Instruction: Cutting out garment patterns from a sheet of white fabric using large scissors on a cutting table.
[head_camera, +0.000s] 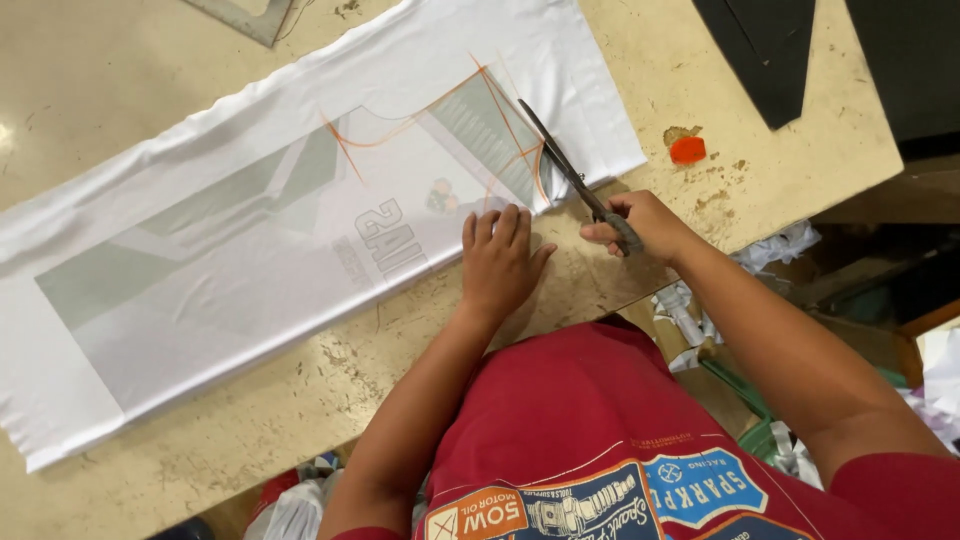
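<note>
The head camera looked straight down on a worn, beige tabletop (700, 80) marked with stains and scratches. A long panel of white fabric (250, 220) lay across it, running from the near left to the far right. The fabric carried pale grey printed shapes and thin orange drawn lines near its right end.

The person's left hand (497, 262) lay flat, palm down, with fingers spread and its grip released. The fingertips pressed on the near edge of the fabric at its right end, while the heel of the hand rested on the bare tabletop.

The right hand (640, 222) was just to the right of the left hand, its grip clenched around the handles of a pair of dark scissors (575, 178). The long blades pointed away and to the left, lying over the right end of the fabric beside the orange lines. Whether the blades were parted could not be told.

A small orange-red piece (687, 150) sat on the tabletop to the right of the fabric. Dark fabric pieces (770, 50) lay at the far right corner. A grey angled tool (245, 15) showed partly at the far edge. The person wore a dark red shirt (570, 420), and white scraps (780, 245) lay below the tabletop's right edge.
</note>
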